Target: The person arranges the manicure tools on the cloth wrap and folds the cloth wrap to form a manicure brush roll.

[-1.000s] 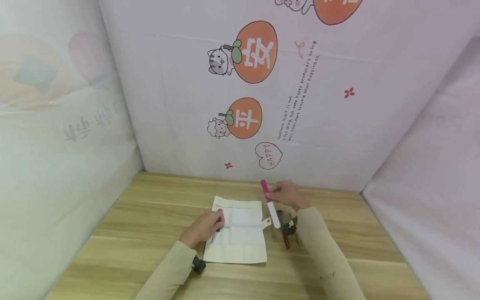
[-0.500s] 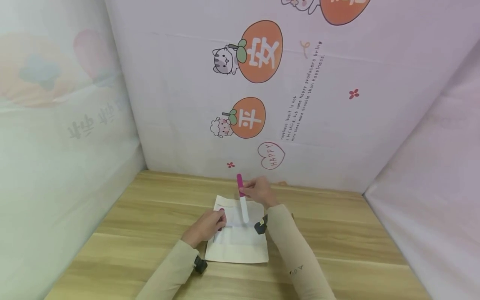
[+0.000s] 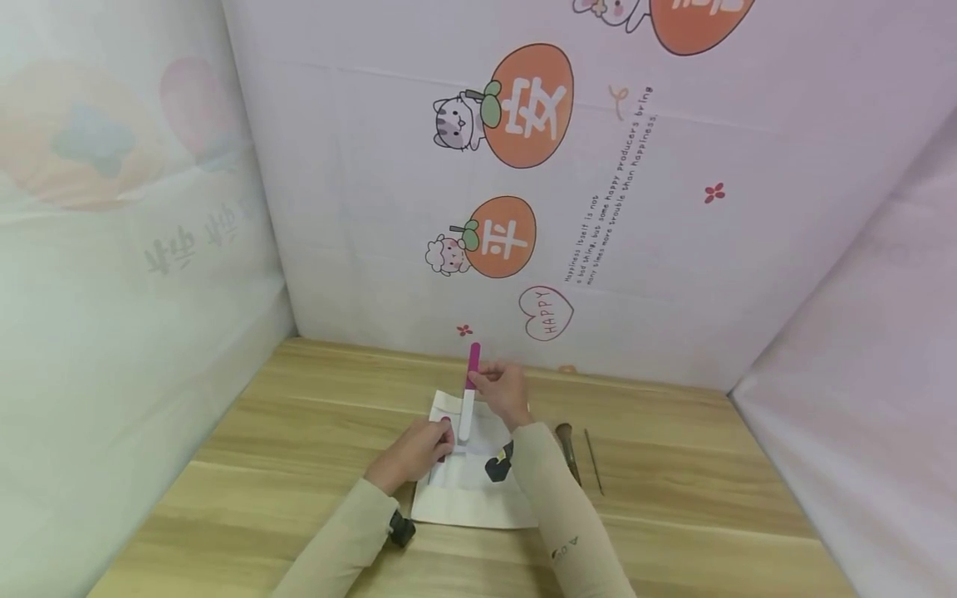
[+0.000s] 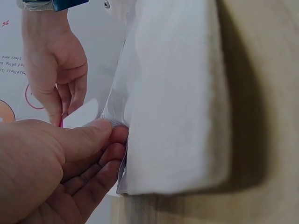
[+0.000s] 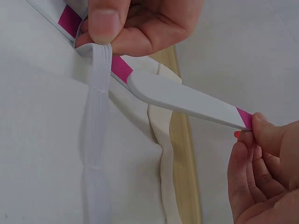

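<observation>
A cream fabric case (image 3: pixel 471 505) lies unfolded on the wooden table, with a white elastic band (image 5: pixel 97 116) across its inside. My left hand (image 3: pixel 419 448) pinches that band at the case's left side and lifts it away from the fabric. Under the band lies one magenta-and-white nail file (image 5: pixel 122 71), partly hidden by the left fingers. Between thumb and fingers, my right hand (image 3: pixel 504 392) holds a second nail file (image 3: pixel 471 392) by its magenta half. Its rounded white end points down at the case, close beside the left fingers and the lifted band.
Right of the case lie a brown-handled tool (image 3: pixel 568 448), partly covered by the right sleeve, and a thin rod (image 3: pixel 594 461). White printed cloth (image 3: pixel 359 208) walls the table at the back and both sides.
My right hand has carried the nail file leftward from beside the case to over it, and the file's lean has switched sides. My left hand keeps its pinch on the band.
</observation>
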